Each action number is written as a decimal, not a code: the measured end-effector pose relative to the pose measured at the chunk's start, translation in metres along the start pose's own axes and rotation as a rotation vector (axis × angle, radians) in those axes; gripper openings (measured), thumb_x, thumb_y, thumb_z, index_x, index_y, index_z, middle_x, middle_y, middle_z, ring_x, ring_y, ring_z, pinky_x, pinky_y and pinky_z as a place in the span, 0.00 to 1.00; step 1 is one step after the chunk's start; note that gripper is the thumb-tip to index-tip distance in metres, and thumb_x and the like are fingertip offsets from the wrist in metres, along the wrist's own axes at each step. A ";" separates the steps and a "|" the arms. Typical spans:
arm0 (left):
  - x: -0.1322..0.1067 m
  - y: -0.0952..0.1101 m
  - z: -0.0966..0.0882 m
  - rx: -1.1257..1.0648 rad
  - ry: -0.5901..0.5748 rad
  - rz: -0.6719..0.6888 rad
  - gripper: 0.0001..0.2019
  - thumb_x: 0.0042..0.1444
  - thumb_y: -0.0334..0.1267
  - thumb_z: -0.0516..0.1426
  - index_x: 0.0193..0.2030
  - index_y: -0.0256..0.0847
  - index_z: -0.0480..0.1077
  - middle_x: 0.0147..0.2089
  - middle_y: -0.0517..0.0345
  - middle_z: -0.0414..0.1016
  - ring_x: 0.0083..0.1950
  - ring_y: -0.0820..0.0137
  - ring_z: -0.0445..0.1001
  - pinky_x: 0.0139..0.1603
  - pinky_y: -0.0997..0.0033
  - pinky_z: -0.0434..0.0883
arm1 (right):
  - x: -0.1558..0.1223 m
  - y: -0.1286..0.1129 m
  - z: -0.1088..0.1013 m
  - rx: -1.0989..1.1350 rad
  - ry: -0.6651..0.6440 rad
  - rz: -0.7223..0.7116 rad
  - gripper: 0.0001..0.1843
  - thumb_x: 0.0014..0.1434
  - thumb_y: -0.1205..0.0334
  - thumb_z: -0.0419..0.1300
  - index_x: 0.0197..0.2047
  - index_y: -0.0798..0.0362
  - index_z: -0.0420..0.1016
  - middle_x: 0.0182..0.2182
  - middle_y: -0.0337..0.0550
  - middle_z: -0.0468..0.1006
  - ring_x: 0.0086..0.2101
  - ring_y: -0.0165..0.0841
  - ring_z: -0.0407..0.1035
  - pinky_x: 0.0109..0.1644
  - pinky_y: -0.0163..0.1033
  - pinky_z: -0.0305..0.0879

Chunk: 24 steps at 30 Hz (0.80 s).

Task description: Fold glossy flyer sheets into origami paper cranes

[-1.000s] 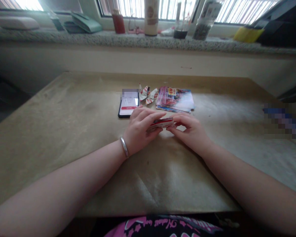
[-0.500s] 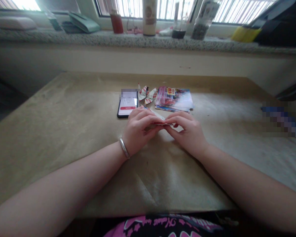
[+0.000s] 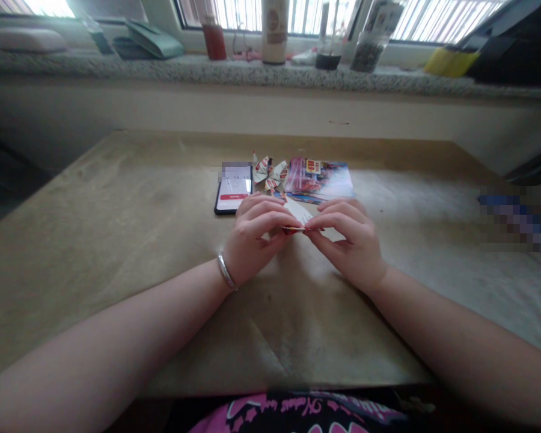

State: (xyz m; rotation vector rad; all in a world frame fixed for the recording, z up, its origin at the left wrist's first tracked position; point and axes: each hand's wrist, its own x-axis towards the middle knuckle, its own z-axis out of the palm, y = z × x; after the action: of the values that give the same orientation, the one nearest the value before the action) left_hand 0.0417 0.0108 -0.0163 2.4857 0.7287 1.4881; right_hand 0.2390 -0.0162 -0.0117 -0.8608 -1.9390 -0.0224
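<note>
Between my two hands is a folded piece of printed paper [image 3: 299,211], white on top with some red and orange along its near edge. My left hand [image 3: 261,225], with a silver bangle at the wrist, pinches its left side between thumb and fingers. On the other side my right hand [image 3: 349,231] pinches the same paper, the fingertips of both hands almost meeting. The fingers hide much of its shape. Just beyond stand folded paper pieces [image 3: 270,173] in white and red. A stack of glossy printed leaflets [image 3: 322,177] lies behind my right hand.
A phone [image 3: 232,191] with a lit screen lies beside my left hand on the tan-covered table [image 3: 130,240]. Bottles, including a white one [image 3: 274,33], and a red jar [image 3: 214,41] line the speckled windowsill [image 3: 171,67]. A blurred-out item [image 3: 518,222] is at the right.
The paper has opened or turned so more of its white face shows between my hands. My right hand has shifted slightly right, its fingers a little more spread.
</note>
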 end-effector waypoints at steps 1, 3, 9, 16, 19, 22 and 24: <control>0.000 0.000 0.001 -0.003 0.009 0.004 0.02 0.57 0.35 0.60 0.37 0.44 0.74 0.38 0.59 0.78 0.48 0.67 0.73 0.55 0.59 0.68 | 0.000 0.000 0.000 -0.035 0.005 -0.022 0.03 0.57 0.64 0.63 0.35 0.45 0.76 0.30 0.39 0.77 0.39 0.35 0.71 0.46 0.44 0.69; 0.000 0.000 0.001 -0.006 0.047 0.002 0.04 0.56 0.34 0.61 0.38 0.43 0.73 0.39 0.57 0.78 0.47 0.67 0.73 0.53 0.60 0.69 | 0.001 -0.001 -0.001 -0.101 -0.001 -0.083 0.03 0.57 0.64 0.64 0.36 0.46 0.76 0.29 0.39 0.77 0.38 0.35 0.71 0.44 0.44 0.69; 0.000 0.000 0.001 -0.065 0.082 -0.017 0.06 0.52 0.37 0.65 0.36 0.42 0.73 0.37 0.57 0.76 0.42 0.68 0.73 0.48 0.62 0.70 | 0.003 -0.002 -0.005 -0.200 -0.018 -0.160 0.04 0.56 0.65 0.65 0.37 0.49 0.76 0.30 0.40 0.79 0.37 0.34 0.71 0.43 0.42 0.69; -0.001 0.001 0.003 -0.103 0.123 -0.038 0.04 0.54 0.33 0.64 0.36 0.42 0.74 0.36 0.59 0.75 0.41 0.70 0.73 0.46 0.64 0.71 | 0.002 -0.002 -0.006 -0.211 0.028 -0.148 0.07 0.54 0.66 0.66 0.37 0.48 0.75 0.32 0.39 0.80 0.38 0.35 0.71 0.45 0.43 0.68; -0.002 0.000 0.003 -0.131 0.125 -0.013 0.05 0.53 0.31 0.64 0.36 0.43 0.74 0.36 0.59 0.76 0.41 0.70 0.73 0.47 0.63 0.71 | 0.002 0.000 -0.006 -0.173 0.031 -0.133 0.07 0.53 0.66 0.66 0.37 0.48 0.75 0.33 0.40 0.79 0.39 0.36 0.71 0.46 0.45 0.68; -0.002 -0.002 0.002 -0.164 0.129 -0.024 0.05 0.53 0.30 0.64 0.37 0.43 0.74 0.37 0.58 0.76 0.41 0.71 0.74 0.47 0.64 0.71 | 0.003 0.002 -0.005 -0.102 0.025 -0.105 0.08 0.53 0.65 0.66 0.37 0.48 0.74 0.35 0.41 0.78 0.40 0.36 0.71 0.47 0.46 0.68; -0.003 -0.002 0.002 -0.183 0.130 -0.037 0.05 0.53 0.30 0.64 0.37 0.42 0.75 0.37 0.58 0.76 0.41 0.71 0.74 0.46 0.65 0.72 | 0.004 0.004 -0.005 -0.056 0.028 -0.106 0.08 0.54 0.66 0.66 0.37 0.48 0.74 0.34 0.41 0.78 0.39 0.36 0.72 0.47 0.46 0.68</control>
State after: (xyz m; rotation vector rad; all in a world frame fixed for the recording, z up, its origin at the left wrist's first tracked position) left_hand 0.0421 0.0118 -0.0204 2.2477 0.6239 1.6364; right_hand 0.2442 -0.0132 -0.0072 -0.7892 -1.9635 -0.1518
